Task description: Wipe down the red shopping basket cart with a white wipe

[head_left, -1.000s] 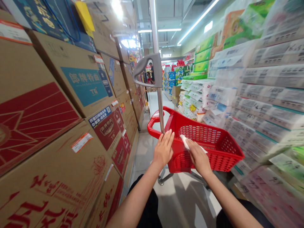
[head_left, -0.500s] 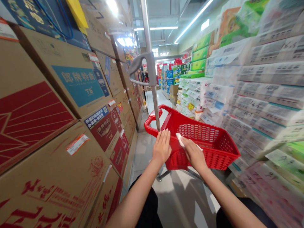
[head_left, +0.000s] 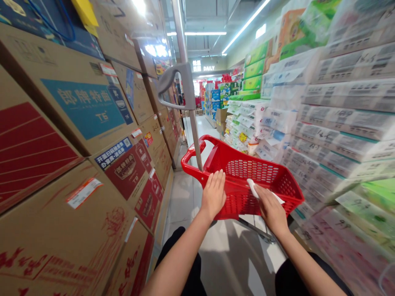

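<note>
Pale tiled floor runs between brown cartons, stacked high along the left side, and plastic-wrapped packs, piled along the right, under bright ceiling strip lights towards a "DAILY" sign, below which indistinct blue shapes appear to be stacked boxes.

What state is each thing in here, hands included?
Red shopping basket: upright, open at top
White cloth: partly covered
Left hand: flat on basket's near side
Right hand: holding cloth against basket
Metal pole: tilted
Cardboard cartons: stacked
Wrapped packs: stacked
Ceiling lights: lit
</note>
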The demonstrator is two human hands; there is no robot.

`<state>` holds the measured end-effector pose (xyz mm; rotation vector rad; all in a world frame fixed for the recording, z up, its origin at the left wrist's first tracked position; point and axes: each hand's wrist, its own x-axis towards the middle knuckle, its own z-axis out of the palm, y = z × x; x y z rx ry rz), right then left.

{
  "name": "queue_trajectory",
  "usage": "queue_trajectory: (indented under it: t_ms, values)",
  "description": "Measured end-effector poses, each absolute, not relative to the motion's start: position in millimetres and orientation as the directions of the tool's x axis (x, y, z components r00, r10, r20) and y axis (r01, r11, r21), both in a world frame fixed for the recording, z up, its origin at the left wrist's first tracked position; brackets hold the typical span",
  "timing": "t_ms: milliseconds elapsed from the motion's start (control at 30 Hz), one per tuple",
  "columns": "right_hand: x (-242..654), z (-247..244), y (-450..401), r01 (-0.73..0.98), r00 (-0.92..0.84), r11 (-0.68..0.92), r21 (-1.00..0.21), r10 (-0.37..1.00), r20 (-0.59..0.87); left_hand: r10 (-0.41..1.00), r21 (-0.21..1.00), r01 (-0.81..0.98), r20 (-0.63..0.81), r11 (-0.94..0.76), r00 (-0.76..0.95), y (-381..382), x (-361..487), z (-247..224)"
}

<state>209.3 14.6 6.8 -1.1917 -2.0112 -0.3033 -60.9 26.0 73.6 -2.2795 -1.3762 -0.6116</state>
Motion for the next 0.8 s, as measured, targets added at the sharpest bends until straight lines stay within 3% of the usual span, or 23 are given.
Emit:
queue_trajectory:
  t_ms: [133, 267, 400, 600, 800]
  values:
    - [181.3, 15.1, 18.5, 0.833, -0.231, 0.514, -0.207, 0.662, 0.713, 0.734, -0.081, 0.905, 0.558, -0.417, 0.388, 23.6, -47.6, 72.6]
    - [134.0, 29.3, 28.9, 0.775, -0.32, 0.602, -0.191, 0.635, 0.703, 0.728, -0.11, 0.899, 0.548, -0.424, 0.411, 21.9, -44.0, 71.1]
    - [142.1, 30.2, 28.2, 0.747, -0.386, 0.644, -0.168, 0.625, 0.679, 0.722, -0.15, 0.884, 0.524, -0.443, 0.452, 21.3, -58.1, 72.2]
    - [199.2, 12.6, 10.2, 0.83, -0.304, 0.538, -0.148, 0.659, 0.688, 0.746, -0.11, 0.912, 0.541, -0.395, 0.388, 15.4, -53.8, 70.7]
    - [162.0, 17.8, 14.3, 0.837, -0.302, 0.53, -0.136, 0.654, 0.693, 0.742, -0.071, 0.895, 0.533, -0.441, 0.408, 14.7, -12.5, 59.7]
